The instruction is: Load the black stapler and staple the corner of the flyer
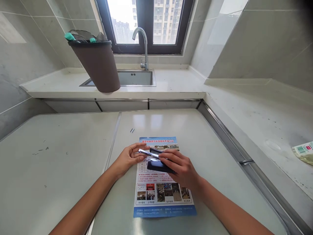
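A black stapler (pixel 158 165) with its shiny metal rail swung apart from the dark body is held over a printed flyer (pixel 164 212). My right hand (pixel 182 166) is closed around the stapler's right end, fingers on top. At the other end, my left hand (pixel 129 159) has its thumb and fingers about the tip of the metal rail; whether a small piece is pinched there is hidden. Two short thin metal strips, like staple strips (pixel 132 130), lie on the table just beyond the flyer. The flyer lies flat, its middle partly covered by the stapler and my hands.
The white folding table (pixel 73 156) has a seam left of the flyer. Behind it, a counter holds a sink (pixel 137 78) with a faucet (pixel 146 49) and a tilted-looking brown bin (pixel 97 65) containing bottles. A labelled package (pixel 304 150) lies on the right counter.
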`<state>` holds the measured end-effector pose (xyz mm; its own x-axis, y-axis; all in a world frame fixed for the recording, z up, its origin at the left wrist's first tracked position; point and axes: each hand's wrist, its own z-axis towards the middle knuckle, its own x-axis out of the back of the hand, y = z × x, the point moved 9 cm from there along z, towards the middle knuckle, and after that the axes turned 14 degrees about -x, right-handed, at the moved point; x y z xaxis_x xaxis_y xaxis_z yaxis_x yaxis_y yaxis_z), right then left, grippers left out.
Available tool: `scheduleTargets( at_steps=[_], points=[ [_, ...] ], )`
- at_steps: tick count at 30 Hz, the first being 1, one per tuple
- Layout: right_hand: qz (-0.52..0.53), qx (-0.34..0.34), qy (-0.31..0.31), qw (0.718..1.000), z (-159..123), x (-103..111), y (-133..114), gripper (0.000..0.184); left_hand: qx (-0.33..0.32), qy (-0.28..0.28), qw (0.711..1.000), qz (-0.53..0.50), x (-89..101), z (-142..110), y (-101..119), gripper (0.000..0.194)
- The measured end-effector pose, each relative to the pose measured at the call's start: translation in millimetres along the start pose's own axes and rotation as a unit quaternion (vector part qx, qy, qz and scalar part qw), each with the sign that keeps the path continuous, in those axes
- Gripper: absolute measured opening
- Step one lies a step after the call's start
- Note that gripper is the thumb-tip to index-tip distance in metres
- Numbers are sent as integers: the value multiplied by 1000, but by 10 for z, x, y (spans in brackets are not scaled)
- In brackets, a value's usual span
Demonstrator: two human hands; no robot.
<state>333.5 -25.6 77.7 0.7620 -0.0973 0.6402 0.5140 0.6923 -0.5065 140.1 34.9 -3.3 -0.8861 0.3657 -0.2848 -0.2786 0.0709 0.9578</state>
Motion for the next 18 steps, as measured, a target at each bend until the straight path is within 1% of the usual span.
scheduleTargets(
  at_steps=[3,6,8,11,14,16,18],
  points=[
    [-91,54,25,994,-34,14,-164,50,27,-18,999,-41,-4,-16,-49,58],
    [-152,75,16,985,-56,-36,-250,46,48,-38,996,-67,-23,-27,-92,52],
    [-180,87,16,980,-68,-59,-288,45,50,-48,994,-82,-37,-29,-98,47],
    [-193,102,24,976,-77,-68,-320,45,46,-55,994,-83,-43,-27,-94,43],
    [-171,84,15,982,-65,-73,-284,49,38,-52,995,-75,-37,-21,-78,41],
    [-168,68,12,983,-59,-74,-246,50,31,-63,995,-68,-58,-19,-60,42],
    [-177,69,16,982,-66,-75,-232,50,28,-77,995,-62,-85,-21,-55,44]
  ],
)
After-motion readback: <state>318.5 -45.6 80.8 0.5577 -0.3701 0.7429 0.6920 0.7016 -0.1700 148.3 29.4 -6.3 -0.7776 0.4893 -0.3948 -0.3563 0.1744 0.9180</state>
